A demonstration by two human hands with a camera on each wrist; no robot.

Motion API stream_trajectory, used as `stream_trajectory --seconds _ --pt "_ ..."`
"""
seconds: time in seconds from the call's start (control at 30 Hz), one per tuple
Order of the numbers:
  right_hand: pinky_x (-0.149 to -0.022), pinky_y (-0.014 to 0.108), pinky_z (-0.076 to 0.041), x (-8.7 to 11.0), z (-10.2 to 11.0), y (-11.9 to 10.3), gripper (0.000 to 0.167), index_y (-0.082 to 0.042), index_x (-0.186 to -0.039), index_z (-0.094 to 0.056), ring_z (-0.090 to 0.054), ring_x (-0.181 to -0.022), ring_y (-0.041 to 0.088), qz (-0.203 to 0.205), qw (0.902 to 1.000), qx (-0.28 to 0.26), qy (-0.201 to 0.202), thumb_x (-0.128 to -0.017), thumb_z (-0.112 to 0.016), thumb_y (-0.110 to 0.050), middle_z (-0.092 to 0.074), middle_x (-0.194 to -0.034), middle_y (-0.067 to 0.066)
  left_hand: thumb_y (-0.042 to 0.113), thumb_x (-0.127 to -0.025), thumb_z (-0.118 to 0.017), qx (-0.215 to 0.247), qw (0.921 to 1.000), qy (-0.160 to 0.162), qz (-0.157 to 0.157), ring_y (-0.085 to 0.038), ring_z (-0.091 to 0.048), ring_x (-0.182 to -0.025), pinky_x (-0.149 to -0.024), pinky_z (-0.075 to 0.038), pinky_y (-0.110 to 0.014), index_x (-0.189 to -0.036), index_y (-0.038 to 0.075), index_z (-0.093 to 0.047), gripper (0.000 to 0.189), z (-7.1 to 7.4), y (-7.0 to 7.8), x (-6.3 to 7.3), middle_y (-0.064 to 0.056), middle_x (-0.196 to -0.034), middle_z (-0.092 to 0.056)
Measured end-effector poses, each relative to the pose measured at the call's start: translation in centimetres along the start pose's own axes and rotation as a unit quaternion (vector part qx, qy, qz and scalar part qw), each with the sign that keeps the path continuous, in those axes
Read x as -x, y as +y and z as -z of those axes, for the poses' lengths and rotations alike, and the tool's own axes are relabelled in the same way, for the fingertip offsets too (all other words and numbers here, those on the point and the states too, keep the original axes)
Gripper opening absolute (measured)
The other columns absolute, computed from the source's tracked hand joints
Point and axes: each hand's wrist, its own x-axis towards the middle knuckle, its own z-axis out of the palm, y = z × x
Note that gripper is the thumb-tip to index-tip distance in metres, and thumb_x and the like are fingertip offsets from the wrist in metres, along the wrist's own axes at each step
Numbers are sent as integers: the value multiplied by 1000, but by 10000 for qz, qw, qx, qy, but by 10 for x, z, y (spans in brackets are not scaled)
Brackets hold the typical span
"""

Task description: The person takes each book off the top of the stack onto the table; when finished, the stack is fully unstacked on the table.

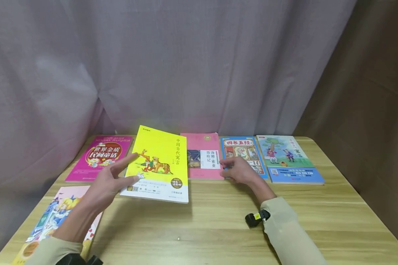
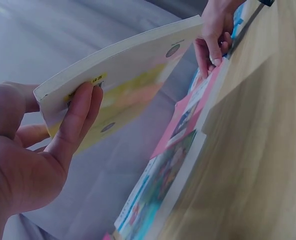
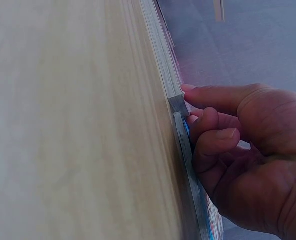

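Note:
My left hand (image 1: 107,184) holds a yellow book (image 1: 157,151) by its left edge, raised above the table and tilted. Its thumb lies on the cover; in the left wrist view fingers press the back. At the right edge of a pink book (image 1: 202,141) is my right hand (image 1: 240,170). The right wrist view shows a digit on that book's corner and curled fingers against its side. Beside the pink book lies a blue-bordered book (image 1: 255,154). Another illustrated book (image 2: 160,187), left of the pink one, is hidden behind the yellow book in the head view.
A magenta book (image 1: 103,154) lies at the back left and a green-and-blue book (image 1: 295,173) at the back right. Near the front left, my left forearm partly covers a book with a blond cartoon girl (image 1: 61,206). A grey curtain (image 1: 185,66) hangs behind the wooden table (image 1: 219,228).

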Motion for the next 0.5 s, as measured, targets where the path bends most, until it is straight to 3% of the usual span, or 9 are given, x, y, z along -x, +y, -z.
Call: stream_trajectory --seconds 0.03,0.1,0.2,0.23,0.33,0.4,0.43,0.5 --pt "-49 23 -43 0 0 0 58 -8 -147 -62 -51 -55 12 7 10000 13 5 -91 -79 -9 -67 -130 16 22 -99 -75 -75 10000 18 31 -35 -26 -156 -97 -57 -35 -164 21 -41 74 2 0 5 -7 -176 -25" --pt "-49 23 -43 -1 0 -1 58 -8 -147 -63 -51 -55 12 20 10000 23 22 -91 -79 -9 -67 -130 16 25 -99 -76 -225 9997 55 80 -39 -25 -158 -107 -53 -46 -164 23 -41 75 6 -1 14 -6 -176 -25" --pt "-49 23 -43 -2 1 -1 58 -8 -147 -63 -51 -55 12 38 10000 45 46 -91 -79 -8 -67 -128 16 28 -99 -76 -296 9995 64 127 -38 -22 -159 -112 -51 -43 -165 23 -39 75 11 -4 28 -8 -176 -25" --pt "-49 23 -43 -2 1 -1 58 -9 -147 -63 -51 -55 12 36 10000 56 43 -91 -79 -9 -67 -128 16 27 -99 -76 -302 9994 78 153 -35 -37 -150 -103 -55 -37 -165 23 -40 75 12 -5 33 -9 -176 -25" --pt "-49 24 -43 -2 0 0 58 -8 -147 -63 -51 -55 12 46 9999 97 38 -91 -79 -9 -67 -127 16 24 -99 -75 -247 9994 72 234 -21 -59 -113 -84 -56 -25 -165 19 -39 75 16 -11 48 -14 -175 -25" --pt "-49 24 -43 -2 0 0 57 -9 -146 -63 -51 -55 12 44 9999 112 41 -91 -79 -9 -67 -127 15 24 -99 -75 -321 9988 103 362 -14 -60 -103 -83 -55 -22 -165 20 -39 75 18 -16 56 -15 -175 -25" --pt "-49 24 -43 -2 0 0 57 -8 -146 -63 -51 -55 12 62 9999 120 39 -91 -79 -9 -67 -127 16 24 -99 -75 -339 9984 110 449 -14 -59 -102 -83 -55 -21 -165 20 -39 75 19 -18 60 -16 -175 -25" --pt "-49 24 -43 -2 -1 0 56 -8 -145 -64 -51 -55 12 53 9999 124 47 -91 -79 -9 -67 -126 16 25 -99 -76 -346 9967 110 723 -20 -53 -125 -88 -54 -17 -166 21 -37 78 20 -24 68 -17 -175 -23"
